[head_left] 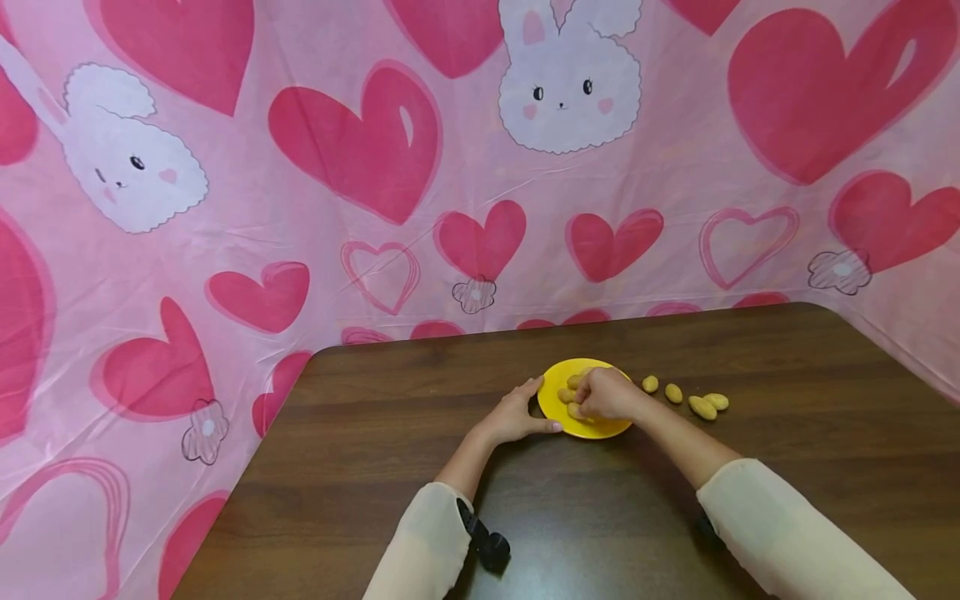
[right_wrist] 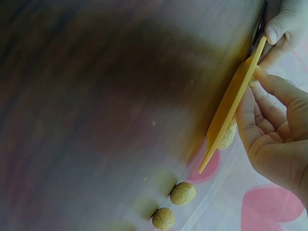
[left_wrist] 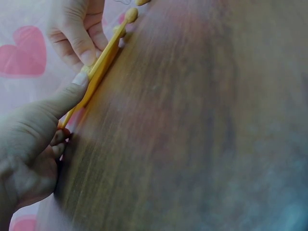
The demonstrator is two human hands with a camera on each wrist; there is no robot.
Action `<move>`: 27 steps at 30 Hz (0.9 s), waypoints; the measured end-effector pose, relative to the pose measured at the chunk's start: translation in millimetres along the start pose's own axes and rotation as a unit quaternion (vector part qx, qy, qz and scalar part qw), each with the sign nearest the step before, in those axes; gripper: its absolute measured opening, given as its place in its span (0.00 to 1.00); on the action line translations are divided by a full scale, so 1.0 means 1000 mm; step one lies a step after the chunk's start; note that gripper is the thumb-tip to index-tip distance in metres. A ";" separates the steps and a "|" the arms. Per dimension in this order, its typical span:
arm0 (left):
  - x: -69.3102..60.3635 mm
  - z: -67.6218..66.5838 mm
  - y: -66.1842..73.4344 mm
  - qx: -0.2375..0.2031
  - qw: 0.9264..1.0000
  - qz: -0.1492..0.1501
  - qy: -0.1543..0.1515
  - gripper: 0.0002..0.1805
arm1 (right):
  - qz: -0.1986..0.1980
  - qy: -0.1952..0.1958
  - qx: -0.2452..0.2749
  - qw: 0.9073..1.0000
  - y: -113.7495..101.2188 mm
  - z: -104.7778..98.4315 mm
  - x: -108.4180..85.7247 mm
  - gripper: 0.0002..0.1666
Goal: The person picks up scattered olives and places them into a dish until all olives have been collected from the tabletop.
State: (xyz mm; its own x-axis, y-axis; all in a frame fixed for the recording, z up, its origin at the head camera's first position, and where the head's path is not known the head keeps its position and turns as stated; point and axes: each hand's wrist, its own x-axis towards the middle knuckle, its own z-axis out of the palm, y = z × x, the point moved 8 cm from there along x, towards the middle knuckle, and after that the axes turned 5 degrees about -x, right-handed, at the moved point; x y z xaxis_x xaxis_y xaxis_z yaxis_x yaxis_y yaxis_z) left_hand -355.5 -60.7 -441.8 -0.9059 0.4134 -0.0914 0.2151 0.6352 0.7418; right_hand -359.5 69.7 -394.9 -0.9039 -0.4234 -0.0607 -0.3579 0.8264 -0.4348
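Over my remote feed, beyond cream sleeves [head_left: 423, 537] and a black wrist camera [head_left: 492, 551], the left hand [head_left: 513, 417] grips a yellow plate [head_left: 596, 430] by its rim; the right hand [head_left: 609, 394] pinches a tan, potato-like piece [head_left: 575, 412] there, partly blocking others [head_left: 566, 396]. Four more [head_left: 702, 407] lie right on the wooden table [head_left: 360, 475], before a heart-and-rabbit backdrop [head_left: 465, 150].

At least seven small yellow-brown oval pieces [head_left: 702, 407], one round yellow plate [head_left: 551, 402], one bare left hand [head_left: 514, 416] and one bare right hand [head_left: 609, 394].
Of the pieces, four are lying on the one brown wood-grain table [head_left: 360, 425], beside the plate. On the plate at least three are visible; the exact number there cannot be told, because the right hand covers a part. Two cream-coloured sleeves [head_left: 427, 537] are counted also, and on the pink printed cloth [head_left: 322, 50] there are two white rabbit heads [head_left: 570, 125].
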 end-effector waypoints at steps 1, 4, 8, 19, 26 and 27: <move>0.000 0.000 0.000 0.001 1.000 0.001 0.000 0.48 | 0.001 0.000 0.000 1.000 0.000 0.000 0.000 0.04; 0.000 0.000 0.001 0.004 1.000 0.004 0.001 0.48 | -0.004 0.001 -0.003 1.000 -0.001 0.000 -0.001 0.04; 0.000 0.000 0.001 0.006 1.000 0.005 0.001 0.49 | -0.008 0.007 -0.002 1.000 -0.002 -0.001 -0.002 0.04; 0.001 0.000 -0.001 0.004 1.000 0.007 -0.001 0.49 | 0.002 0.004 0.019 1.000 0.002 -0.002 -0.003 0.06; 0.001 0.000 -0.001 0.001 1.000 0.008 -0.002 0.49 | 0.002 0.007 0.013 1.000 0.003 -0.005 -0.003 0.07; 0.001 0.000 -0.001 0.001 1.000 0.006 -0.003 0.49 | 0.002 0.006 0.013 1.000 0.003 -0.006 -0.003 0.08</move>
State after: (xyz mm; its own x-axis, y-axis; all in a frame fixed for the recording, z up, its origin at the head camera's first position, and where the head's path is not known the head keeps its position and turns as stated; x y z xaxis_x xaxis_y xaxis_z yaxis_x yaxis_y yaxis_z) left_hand -356.8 -61.1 -443.1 -0.9012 0.4249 -0.0853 0.2271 0.6306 0.7421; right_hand -359.0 76.2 -391.0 -0.9086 -0.4145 -0.0518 -0.3475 0.8188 -0.4570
